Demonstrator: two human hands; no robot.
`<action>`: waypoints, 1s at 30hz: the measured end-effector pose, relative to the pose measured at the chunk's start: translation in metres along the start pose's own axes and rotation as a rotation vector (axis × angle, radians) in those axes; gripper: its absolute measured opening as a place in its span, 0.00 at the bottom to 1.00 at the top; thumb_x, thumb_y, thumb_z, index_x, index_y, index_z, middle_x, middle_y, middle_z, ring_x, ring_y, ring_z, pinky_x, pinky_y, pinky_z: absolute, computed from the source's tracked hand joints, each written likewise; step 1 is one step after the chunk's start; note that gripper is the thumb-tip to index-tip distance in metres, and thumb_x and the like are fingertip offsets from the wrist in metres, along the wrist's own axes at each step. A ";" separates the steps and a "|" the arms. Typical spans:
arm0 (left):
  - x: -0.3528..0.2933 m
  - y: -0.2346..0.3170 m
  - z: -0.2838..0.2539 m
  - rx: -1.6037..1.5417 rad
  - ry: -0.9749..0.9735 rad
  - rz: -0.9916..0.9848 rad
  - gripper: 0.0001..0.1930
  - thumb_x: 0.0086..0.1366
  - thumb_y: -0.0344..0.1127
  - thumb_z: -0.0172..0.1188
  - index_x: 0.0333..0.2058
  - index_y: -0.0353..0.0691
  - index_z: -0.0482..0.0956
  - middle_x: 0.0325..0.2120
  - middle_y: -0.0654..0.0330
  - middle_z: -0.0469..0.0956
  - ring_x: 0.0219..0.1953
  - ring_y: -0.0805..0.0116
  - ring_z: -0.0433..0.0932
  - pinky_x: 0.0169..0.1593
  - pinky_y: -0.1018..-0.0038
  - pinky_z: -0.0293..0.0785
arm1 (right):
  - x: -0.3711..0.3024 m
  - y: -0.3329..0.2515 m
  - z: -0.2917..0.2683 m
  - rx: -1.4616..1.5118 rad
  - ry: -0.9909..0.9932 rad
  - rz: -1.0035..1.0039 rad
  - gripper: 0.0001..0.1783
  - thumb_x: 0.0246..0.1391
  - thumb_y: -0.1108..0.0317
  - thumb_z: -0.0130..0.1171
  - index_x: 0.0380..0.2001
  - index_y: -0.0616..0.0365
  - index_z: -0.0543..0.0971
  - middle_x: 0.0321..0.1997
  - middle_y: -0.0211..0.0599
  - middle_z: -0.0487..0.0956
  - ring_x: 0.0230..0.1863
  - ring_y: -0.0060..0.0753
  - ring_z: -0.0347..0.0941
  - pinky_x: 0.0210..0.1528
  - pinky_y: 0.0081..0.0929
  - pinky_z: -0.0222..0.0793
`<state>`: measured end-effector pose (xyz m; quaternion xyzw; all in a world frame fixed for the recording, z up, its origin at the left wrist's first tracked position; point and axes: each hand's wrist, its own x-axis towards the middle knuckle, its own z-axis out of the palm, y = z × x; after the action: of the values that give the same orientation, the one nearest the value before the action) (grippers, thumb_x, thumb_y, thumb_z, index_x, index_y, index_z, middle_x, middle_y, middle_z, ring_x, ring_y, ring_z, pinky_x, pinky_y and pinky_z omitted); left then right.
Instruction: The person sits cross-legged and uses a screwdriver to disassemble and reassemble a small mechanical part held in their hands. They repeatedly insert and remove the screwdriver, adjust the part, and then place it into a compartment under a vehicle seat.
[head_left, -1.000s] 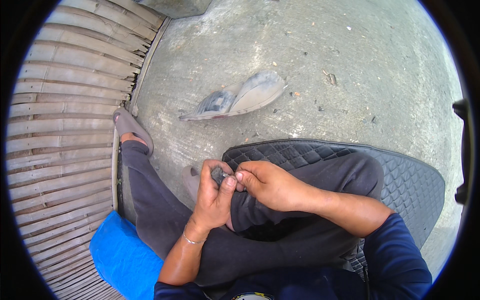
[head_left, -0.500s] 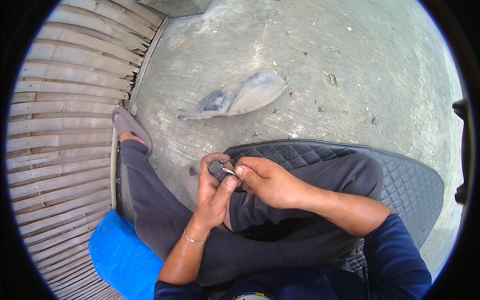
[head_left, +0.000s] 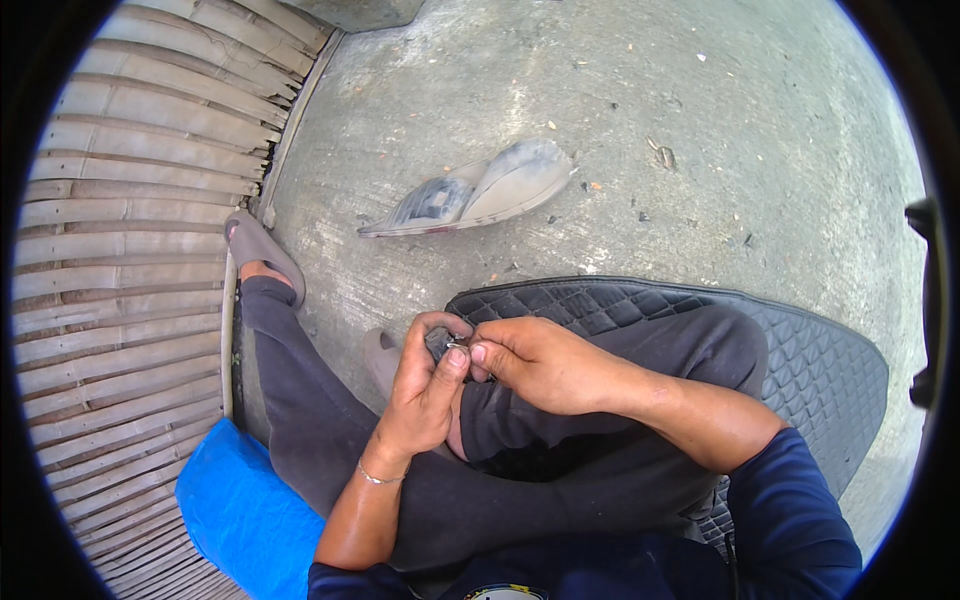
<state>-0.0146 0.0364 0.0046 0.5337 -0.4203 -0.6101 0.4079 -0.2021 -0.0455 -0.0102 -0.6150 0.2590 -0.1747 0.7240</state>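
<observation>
Over my folded leg, my two hands meet at a small object. My left hand point(head_left: 423, 392) is closed around a small dark grey piece point(head_left: 436, 345), its thumb and curled index finger on either side. The fingers hide much of the piece, so its kind is unclear. A thin silvery metal bit point(head_left: 457, 346) shows at its edge, beside the left thumb. My right hand point(head_left: 550, 365) comes in from the right with thumb and index finger pinched together against that spot. What lies between those right fingertips is too small and covered to make out.
A dusty, curved, translucent plastic cover point(head_left: 520, 185) lies on the concrete floor point(head_left: 640, 90) ahead. I sit on a black quilted mat point(head_left: 820, 370). Bamboo slats point(head_left: 130, 250) run along the left, with a blue sheet-like bundle point(head_left: 245, 510) beside my leg.
The dark piece has been turned and sits deeper in my left fingers, showing less. My left index finger now curls over it, and my right fingertips have shifted slightly at the metal bit.
</observation>
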 end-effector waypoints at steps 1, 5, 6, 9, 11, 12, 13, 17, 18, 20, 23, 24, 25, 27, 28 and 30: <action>0.000 0.000 0.000 0.007 0.004 0.001 0.16 0.79 0.37 0.51 0.57 0.35 0.61 0.37 0.60 0.75 0.39 0.79 0.71 0.42 0.83 0.70 | 0.000 0.000 0.000 0.000 0.002 -0.008 0.17 0.72 0.62 0.48 0.37 0.66 0.78 0.35 0.52 0.82 0.39 0.55 0.80 0.44 0.44 0.72; -0.002 0.001 -0.003 0.043 0.023 -0.043 0.15 0.79 0.37 0.50 0.55 0.35 0.62 0.35 0.61 0.74 0.36 0.80 0.71 0.39 0.83 0.70 | -0.001 0.003 0.002 -0.002 0.026 -0.002 0.17 0.72 0.62 0.48 0.37 0.66 0.78 0.34 0.52 0.82 0.38 0.56 0.80 0.43 0.45 0.72; -0.003 0.000 -0.004 0.055 0.029 -0.065 0.15 0.79 0.38 0.50 0.55 0.35 0.62 0.35 0.61 0.74 0.35 0.79 0.71 0.39 0.82 0.70 | -0.001 0.003 0.003 0.008 0.037 -0.014 0.17 0.72 0.62 0.48 0.36 0.66 0.78 0.33 0.52 0.81 0.38 0.56 0.80 0.43 0.45 0.72; -0.002 -0.005 -0.001 0.123 0.044 -0.003 0.14 0.79 0.38 0.50 0.54 0.35 0.63 0.34 0.62 0.74 0.32 0.80 0.70 0.36 0.81 0.69 | -0.003 0.007 0.011 0.003 0.110 -0.016 0.17 0.72 0.62 0.48 0.36 0.66 0.77 0.33 0.53 0.81 0.37 0.57 0.79 0.42 0.44 0.72; 0.001 -0.012 0.005 0.335 0.127 0.168 0.14 0.79 0.38 0.50 0.54 0.35 0.62 0.34 0.62 0.74 0.32 0.80 0.70 0.35 0.80 0.68 | -0.001 0.009 0.019 0.051 0.177 0.007 0.17 0.72 0.62 0.48 0.36 0.66 0.77 0.33 0.52 0.81 0.36 0.53 0.79 0.42 0.43 0.73; 0.002 -0.016 0.009 0.440 0.168 0.252 0.14 0.79 0.38 0.50 0.54 0.36 0.62 0.34 0.62 0.74 0.32 0.80 0.69 0.35 0.80 0.68 | 0.001 0.010 0.022 0.080 0.194 0.075 0.17 0.72 0.62 0.49 0.36 0.66 0.77 0.33 0.51 0.81 0.36 0.51 0.80 0.41 0.42 0.73; 0.005 -0.019 0.012 0.468 0.194 0.284 0.14 0.79 0.39 0.49 0.55 0.36 0.63 0.36 0.62 0.74 0.30 0.79 0.66 0.33 0.79 0.64 | 0.003 0.011 0.021 0.126 0.207 0.032 0.17 0.72 0.62 0.49 0.36 0.66 0.77 0.33 0.50 0.81 0.36 0.48 0.80 0.42 0.41 0.73; 0.008 -0.016 0.012 -0.305 0.127 0.012 0.19 0.78 0.45 0.48 0.57 0.37 0.63 0.36 0.63 0.71 0.32 0.77 0.61 0.37 0.77 0.60 | 0.005 0.012 0.007 0.377 0.115 0.052 0.16 0.73 0.64 0.48 0.37 0.66 0.77 0.33 0.45 0.81 0.37 0.38 0.80 0.44 0.35 0.75; 0.009 -0.013 0.009 -0.416 0.083 0.011 0.21 0.77 0.46 0.50 0.57 0.37 0.62 0.36 0.63 0.71 0.32 0.77 0.61 0.38 0.77 0.60 | 0.004 0.011 0.003 0.455 0.074 0.048 0.16 0.74 0.64 0.48 0.38 0.67 0.78 0.33 0.44 0.81 0.38 0.36 0.80 0.44 0.33 0.75; 0.009 -0.005 0.003 -0.636 -0.004 0.008 0.24 0.75 0.48 0.54 0.58 0.38 0.62 0.36 0.63 0.70 0.34 0.76 0.62 0.40 0.76 0.61 | 0.003 0.008 -0.002 0.330 0.007 0.009 0.17 0.74 0.64 0.47 0.40 0.67 0.79 0.34 0.42 0.82 0.38 0.36 0.80 0.47 0.33 0.75; 0.009 0.002 -0.002 -0.461 -0.042 0.041 0.26 0.71 0.47 0.59 0.58 0.39 0.61 0.39 0.62 0.69 0.35 0.77 0.63 0.42 0.79 0.63 | 0.002 0.002 -0.003 0.148 -0.026 -0.059 0.17 0.74 0.64 0.47 0.40 0.67 0.79 0.35 0.43 0.83 0.38 0.39 0.80 0.48 0.35 0.75; 0.009 0.003 -0.002 -0.392 -0.066 0.062 0.26 0.71 0.45 0.60 0.59 0.39 0.61 0.39 0.62 0.69 0.36 0.77 0.64 0.42 0.79 0.64 | 0.001 0.000 -0.003 0.111 -0.028 -0.062 0.17 0.74 0.63 0.47 0.40 0.66 0.79 0.35 0.44 0.83 0.38 0.40 0.80 0.47 0.35 0.75; 0.007 0.003 -0.001 -0.347 -0.043 0.053 0.26 0.71 0.42 0.61 0.59 0.39 0.60 0.39 0.62 0.69 0.36 0.77 0.66 0.43 0.79 0.65 | 0.000 -0.002 -0.003 0.074 -0.030 -0.062 0.17 0.74 0.63 0.47 0.39 0.66 0.79 0.35 0.45 0.83 0.38 0.42 0.81 0.47 0.36 0.75; 0.004 0.005 0.000 -0.258 0.005 0.036 0.25 0.71 0.36 0.61 0.60 0.39 0.59 0.40 0.62 0.69 0.38 0.77 0.68 0.44 0.79 0.68 | -0.002 -0.005 -0.006 0.037 -0.043 0.007 0.17 0.73 0.62 0.48 0.39 0.66 0.79 0.35 0.48 0.83 0.39 0.47 0.81 0.46 0.38 0.74; 0.004 0.004 0.001 -0.206 -0.001 0.062 0.25 0.71 0.35 0.61 0.60 0.38 0.59 0.40 0.62 0.69 0.38 0.77 0.69 0.44 0.78 0.69 | -0.002 -0.007 -0.007 0.026 -0.041 0.018 0.17 0.73 0.62 0.49 0.38 0.65 0.79 0.35 0.50 0.83 0.40 0.49 0.81 0.46 0.39 0.74; 0.003 0.004 0.002 -0.104 -0.010 0.118 0.24 0.72 0.32 0.60 0.60 0.37 0.58 0.40 0.62 0.69 0.40 0.76 0.71 0.45 0.77 0.71 | -0.003 -0.011 -0.007 -0.031 -0.033 0.024 0.17 0.72 0.61 0.49 0.38 0.65 0.79 0.36 0.51 0.83 0.41 0.53 0.81 0.46 0.42 0.74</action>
<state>-0.0169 0.0320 0.0077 0.4831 -0.4208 -0.6087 0.4681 -0.2079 -0.0516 0.0004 -0.6258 0.2573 -0.1520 0.7205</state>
